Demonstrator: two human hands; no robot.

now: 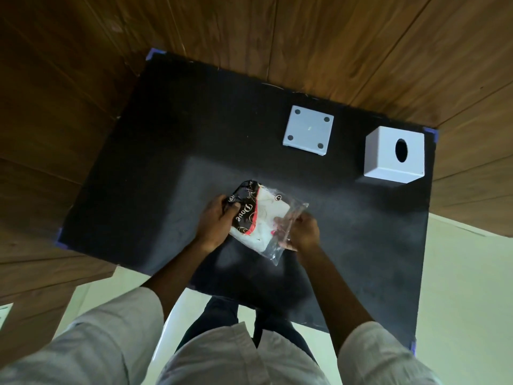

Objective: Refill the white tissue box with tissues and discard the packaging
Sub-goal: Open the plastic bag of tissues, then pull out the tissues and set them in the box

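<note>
Black matte tabletop (155, 151), head view. Your left hand (215, 222) is closed round the dark printed end of the clear plastic tissue pack (256, 220), near the table's front-middle. Your right hand (301, 232) pinches the pack's loose transparent end. White cube tissue box shell (388, 159) sits far right, oval slot showing. Its white square base plate (308, 130) lies just left, apart.

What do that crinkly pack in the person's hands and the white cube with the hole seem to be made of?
The tissue pack looks like thin glossy plastic film: its clear end wrinkles and glints where the right hand pinches it. The white tissue box looks like rigid matte plastic, with smooth even faces, crisp edges and a clean oval opening; painted metal cannot be ruled out.
</note>
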